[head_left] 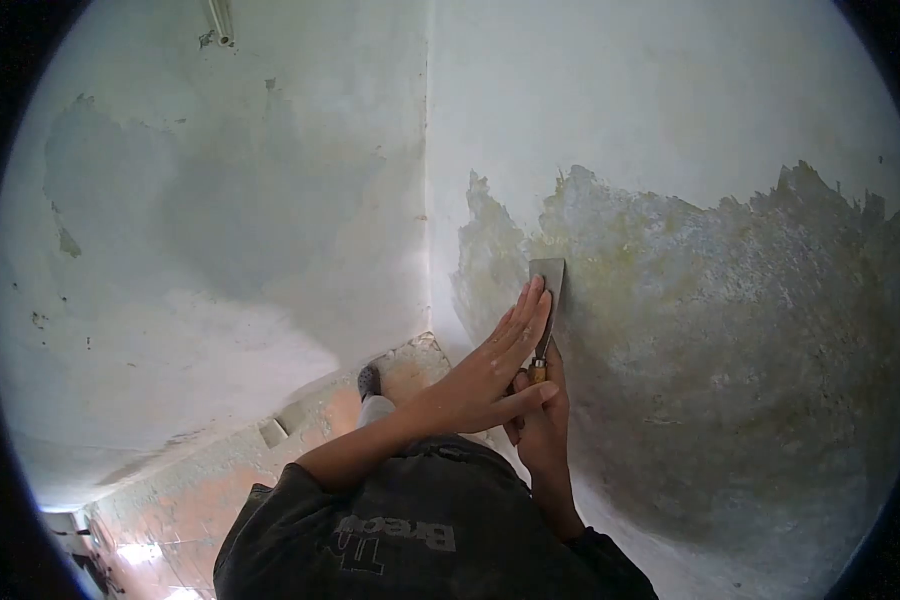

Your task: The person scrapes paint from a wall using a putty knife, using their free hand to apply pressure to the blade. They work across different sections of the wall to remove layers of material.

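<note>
A scraper with a flat metal blade [549,268] and a wooden handle [538,372] points up along the right-hand wall. My right hand [544,425] is closed round the handle, its fingers partly hidden behind my left hand. Stretched out flat, the fingers of my left hand [495,362] lie against the blade, with the thumb across near the handle. The blade's edge is at the rough grey, bared patch [660,270] of wall, where the white coating [670,90] ends in a ragged line above.
A second wall [220,230], with stained and chipped paint, meets this one at a corner on the left. Debris is scattered over the reddish floor [210,490]. A small light-coloured block [273,432] lies by the wall's foot, near my shoe [369,382].
</note>
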Tool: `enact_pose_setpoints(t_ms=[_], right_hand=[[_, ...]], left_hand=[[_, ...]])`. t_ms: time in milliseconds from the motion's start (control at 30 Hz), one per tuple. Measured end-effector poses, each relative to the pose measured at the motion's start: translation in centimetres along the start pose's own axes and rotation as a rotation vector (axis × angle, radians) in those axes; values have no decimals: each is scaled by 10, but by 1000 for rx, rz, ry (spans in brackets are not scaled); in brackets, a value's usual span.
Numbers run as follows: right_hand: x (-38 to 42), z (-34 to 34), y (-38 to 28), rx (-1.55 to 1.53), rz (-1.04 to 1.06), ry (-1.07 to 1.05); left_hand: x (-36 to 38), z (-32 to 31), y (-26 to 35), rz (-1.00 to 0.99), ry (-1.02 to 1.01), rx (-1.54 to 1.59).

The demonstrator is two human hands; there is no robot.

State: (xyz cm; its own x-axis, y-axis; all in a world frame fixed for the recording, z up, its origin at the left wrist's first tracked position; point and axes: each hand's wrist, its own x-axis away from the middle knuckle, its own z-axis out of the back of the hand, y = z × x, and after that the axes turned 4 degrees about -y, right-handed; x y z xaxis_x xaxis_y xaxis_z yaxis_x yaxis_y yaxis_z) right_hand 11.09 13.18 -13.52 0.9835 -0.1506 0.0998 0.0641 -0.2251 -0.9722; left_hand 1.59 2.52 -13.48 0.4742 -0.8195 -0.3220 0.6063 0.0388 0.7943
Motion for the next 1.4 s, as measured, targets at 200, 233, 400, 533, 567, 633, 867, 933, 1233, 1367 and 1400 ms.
enact_pose_setpoints(t_ms=[200,233,400,533,567,633,867,933,1233,1367,1400], right_hand=[[1,0,-2,30,19,-17],[1,0,1,19,28,-26],[7,-6,-6,13,47,-31],[16,-11,-15,11,93,-24],[14,-10,-17,25,80,-40],[12,-16,-16,-21,159,-28],[-9,-32,-37,-67,461,22],[-6,-36,-41,-86,489,22],[0,-53,-59,-138,349,133],[8,-64,-56,-226,396,201],[8,-67,-57,-242,406,184]], left_hand=[[0,0,0,-7,-9,28],[1,2,2,3,-9,25],[3,4,12,-22,-4,6],[4,3,22,-81,29,-8],[0,5,22,-105,55,-19],[-5,9,26,-161,66,-51],[-30,32,49,-245,111,-77],[-30,34,56,-262,137,-44],[-35,49,67,-253,111,11],[-31,65,68,-308,6,-46],[-32,72,71,-337,-45,-87]])
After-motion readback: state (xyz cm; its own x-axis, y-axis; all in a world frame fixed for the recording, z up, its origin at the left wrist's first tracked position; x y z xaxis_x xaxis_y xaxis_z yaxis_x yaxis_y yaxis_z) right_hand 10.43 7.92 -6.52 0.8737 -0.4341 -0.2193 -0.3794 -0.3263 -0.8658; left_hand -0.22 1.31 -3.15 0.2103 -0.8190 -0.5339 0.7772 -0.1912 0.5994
